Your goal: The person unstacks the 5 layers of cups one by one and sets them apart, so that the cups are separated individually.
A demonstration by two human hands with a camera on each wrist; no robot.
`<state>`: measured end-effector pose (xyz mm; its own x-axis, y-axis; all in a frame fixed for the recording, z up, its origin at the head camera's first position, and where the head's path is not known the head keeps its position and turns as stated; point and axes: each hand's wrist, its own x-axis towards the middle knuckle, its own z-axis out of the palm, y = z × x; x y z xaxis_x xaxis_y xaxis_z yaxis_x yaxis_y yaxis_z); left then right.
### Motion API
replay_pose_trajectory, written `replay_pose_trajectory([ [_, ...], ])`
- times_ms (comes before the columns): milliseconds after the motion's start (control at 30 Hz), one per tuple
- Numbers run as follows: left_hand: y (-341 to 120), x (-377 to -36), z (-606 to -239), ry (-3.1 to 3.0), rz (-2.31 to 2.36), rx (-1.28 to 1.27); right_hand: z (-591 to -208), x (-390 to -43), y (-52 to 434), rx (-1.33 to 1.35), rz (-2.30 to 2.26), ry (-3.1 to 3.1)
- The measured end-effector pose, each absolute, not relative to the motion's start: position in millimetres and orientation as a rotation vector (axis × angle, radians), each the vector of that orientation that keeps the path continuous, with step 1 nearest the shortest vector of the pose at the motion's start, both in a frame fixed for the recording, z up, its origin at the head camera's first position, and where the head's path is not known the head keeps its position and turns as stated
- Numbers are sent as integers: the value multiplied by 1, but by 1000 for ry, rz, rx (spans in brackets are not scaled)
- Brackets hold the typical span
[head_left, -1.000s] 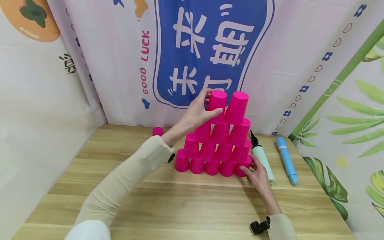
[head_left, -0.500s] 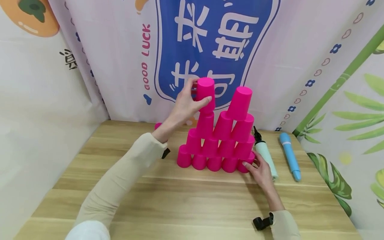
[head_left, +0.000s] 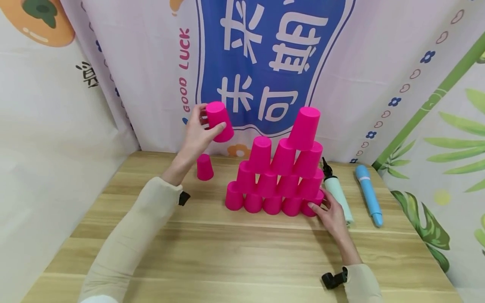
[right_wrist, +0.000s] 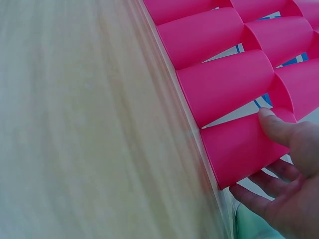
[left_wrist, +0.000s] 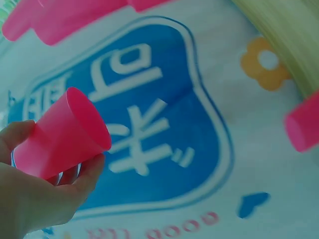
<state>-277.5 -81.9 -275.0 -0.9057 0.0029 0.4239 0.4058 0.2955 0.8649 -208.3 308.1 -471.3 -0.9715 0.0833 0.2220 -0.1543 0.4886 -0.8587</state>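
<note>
My left hand (head_left: 194, 136) holds a pink plastic cup (head_left: 219, 122) in the air, mouth downward and slightly tilted, left of a stack of pink cups (head_left: 267, 185). In the left wrist view the thumb and fingers go round this cup (left_wrist: 55, 139), and its hollow mouth shows. The stack has three full rows of upside-down cups, with a single cup (head_left: 305, 129) on top at the right. Low on the right, my right hand (head_left: 331, 216) grips the end cup (right_wrist: 244, 147) of the bottom row, thumb on its near side, fingers curled round its outer side.
A lone pink cup (head_left: 205, 168) stands upside down on the wooden table (head_left: 235, 256), left of the stack. Right of the stack lie a pale green pump (head_left: 338, 200) with a black nozzle and a blue stick-shaped thing (head_left: 369, 195). A printed curtain (head_left: 159, 84) hangs behind.
My left hand has lifted one cup off the left of the stack's top and carried it left. The right hand keeps its grip on the bottom end cup. The head view has shifted slightly.
</note>
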Motion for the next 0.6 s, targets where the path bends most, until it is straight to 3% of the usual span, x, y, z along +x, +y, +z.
replay_pose_trajectory([
  [600, -150, -303, -345, -2243, -1521, -16, -470, -206, 306, 58, 1486, -2486],
])
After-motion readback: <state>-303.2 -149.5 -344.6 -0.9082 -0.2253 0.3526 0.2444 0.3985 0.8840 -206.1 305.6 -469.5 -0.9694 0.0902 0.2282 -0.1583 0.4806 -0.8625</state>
